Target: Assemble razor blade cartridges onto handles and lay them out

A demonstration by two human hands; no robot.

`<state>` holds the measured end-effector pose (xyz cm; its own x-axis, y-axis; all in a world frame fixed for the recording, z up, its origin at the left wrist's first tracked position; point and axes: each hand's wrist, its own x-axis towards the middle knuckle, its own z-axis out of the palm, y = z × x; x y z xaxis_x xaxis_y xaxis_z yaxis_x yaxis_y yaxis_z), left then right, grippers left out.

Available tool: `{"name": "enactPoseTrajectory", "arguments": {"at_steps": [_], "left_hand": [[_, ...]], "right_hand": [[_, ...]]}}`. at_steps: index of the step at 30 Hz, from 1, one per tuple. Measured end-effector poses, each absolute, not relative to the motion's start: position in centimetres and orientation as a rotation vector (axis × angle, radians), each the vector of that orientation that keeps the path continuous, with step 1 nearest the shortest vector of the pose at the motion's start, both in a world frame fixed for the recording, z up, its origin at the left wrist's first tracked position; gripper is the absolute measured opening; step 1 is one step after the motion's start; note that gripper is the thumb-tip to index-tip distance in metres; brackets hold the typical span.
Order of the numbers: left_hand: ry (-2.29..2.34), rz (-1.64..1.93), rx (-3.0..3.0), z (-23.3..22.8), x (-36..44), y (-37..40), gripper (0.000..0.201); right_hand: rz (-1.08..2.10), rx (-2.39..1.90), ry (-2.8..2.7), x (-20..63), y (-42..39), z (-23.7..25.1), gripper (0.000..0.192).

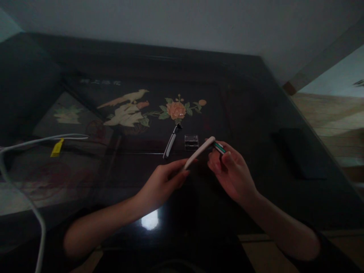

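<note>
My left hand grips the lower end of a curved white razor handle and holds it tilted up to the right above the dark glossy table. My right hand pinches a small white and green razor head right at the handle's upper tip. A second white and black razor lies on the table just beyond my hands. Beside it, to the right, sits a small clear plastic case.
The table top carries an inlaid bird and flower picture. A white cable with a yellow tag runs along the left. A flat dark object lies at the right, near the table edge and a wooden floor.
</note>
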<state>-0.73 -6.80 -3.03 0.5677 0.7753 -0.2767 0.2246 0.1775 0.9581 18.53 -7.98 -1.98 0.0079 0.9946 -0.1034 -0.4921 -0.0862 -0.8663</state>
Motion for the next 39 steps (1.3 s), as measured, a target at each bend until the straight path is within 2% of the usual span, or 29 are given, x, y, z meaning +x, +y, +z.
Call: {"name": "enactPoseTrajectory", "arguments": {"at_steps": [18, 26, 34, 39], "left_hand": [[0.908, 0.442, 1.404, -2.28, -0.46, -7.21, 0.046], [0.974, 0.486, 1.41, -2.7, -0.63, -6.8, 0.045], [0.993, 0.52, 1.528, -2.46, -0.36, -7.18, 0.043], [0.914, 0.489, 1.519, -2.25, -0.24, -7.65, 0.044]], "right_hand": [[1.461, -0.964, -0.74, 18.53, -7.96, -1.87, 0.043], [1.454, -0.905, -0.759, 18.43, -8.04, -1.71, 0.032], [1.419, -0.964, -0.773, 18.2, -8.05, -1.81, 0.04], [1.43, -0.99, -0.722, 18.27, -7.92, -1.74, 0.038]]}}
